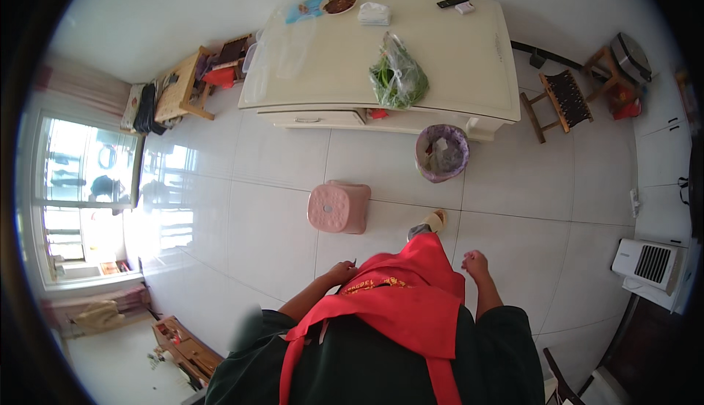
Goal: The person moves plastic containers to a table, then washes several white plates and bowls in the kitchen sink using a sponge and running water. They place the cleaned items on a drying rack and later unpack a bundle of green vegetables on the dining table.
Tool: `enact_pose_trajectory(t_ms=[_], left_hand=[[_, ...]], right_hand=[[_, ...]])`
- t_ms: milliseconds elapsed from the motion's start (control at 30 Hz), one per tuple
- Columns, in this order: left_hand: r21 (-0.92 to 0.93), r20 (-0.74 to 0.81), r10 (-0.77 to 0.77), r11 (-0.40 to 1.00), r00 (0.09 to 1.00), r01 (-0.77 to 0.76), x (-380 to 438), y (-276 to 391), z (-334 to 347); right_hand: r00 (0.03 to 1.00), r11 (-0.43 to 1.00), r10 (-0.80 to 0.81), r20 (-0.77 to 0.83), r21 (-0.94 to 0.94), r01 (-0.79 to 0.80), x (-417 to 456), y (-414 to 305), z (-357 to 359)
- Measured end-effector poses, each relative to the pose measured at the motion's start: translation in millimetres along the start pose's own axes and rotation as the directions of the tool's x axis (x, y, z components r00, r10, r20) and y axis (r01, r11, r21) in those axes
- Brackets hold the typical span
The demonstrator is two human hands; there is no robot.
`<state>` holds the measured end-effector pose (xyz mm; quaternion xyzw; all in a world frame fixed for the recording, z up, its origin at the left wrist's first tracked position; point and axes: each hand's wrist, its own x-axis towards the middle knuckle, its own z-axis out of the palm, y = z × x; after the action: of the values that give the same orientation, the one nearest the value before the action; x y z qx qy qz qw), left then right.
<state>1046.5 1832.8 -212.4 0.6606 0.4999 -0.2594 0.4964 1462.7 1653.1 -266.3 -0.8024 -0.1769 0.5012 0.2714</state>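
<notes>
My left hand hangs curled at the left side of my red apron. A small, thin dark object sticks out at its fingertips, too small to name. On the other side, my right hand is held loosely closed beside the apron, and I see nothing in it. Ahead on the floor stands a pink plastic stool. Beyond it, a clear plastic bag of leafy green vegetables lies near the front edge of a cream table.
A lined waste bin stands against the table's front. On top are a plate of food, a tissue pack and a remote control. A folding stool is at right, a wooden chair at left.
</notes>
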Motion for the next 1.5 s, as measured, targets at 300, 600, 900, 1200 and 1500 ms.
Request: enact_pose_trajectory(t_ms=[300,600,900,1200,1500], left_hand=[[0.462,0.027,0.009,0.887,1.0,-0.021,17.9,155.8,-136.1],[0.553,0.576,0.168,0.641,0.8,-0.533,141.1,224.6,-253.6],[0.722,0.686,-0.092,0.212,0.722,-0.659,272.9,201.2,-304.5],[0.62,0.567,0.249,0.499,0.785,-0.606,383.6,131.3,-244.9],[0.691,0.586,0.165,0.409,0.793,-0.596,492.1,104.4,-198.6]], right_hand=[[0.979,0.996,-0.085,0.187,0.053,0.077,58.4,-88.4,23.1],[0.995,0.971,0.062,0.076,-0.234,-0.042,4.7,-166.6,91.3],[0.918,0.954,-0.293,0.268,0.016,0.3,22.6,-225.8,216.6],[0.986,0.899,-0.064,0.156,0.438,-0.011,138.3,-157.5,320.9],[0.618,0.951,-0.309,0.723,0.22,0.217,198.9,-207.4,332.4]])
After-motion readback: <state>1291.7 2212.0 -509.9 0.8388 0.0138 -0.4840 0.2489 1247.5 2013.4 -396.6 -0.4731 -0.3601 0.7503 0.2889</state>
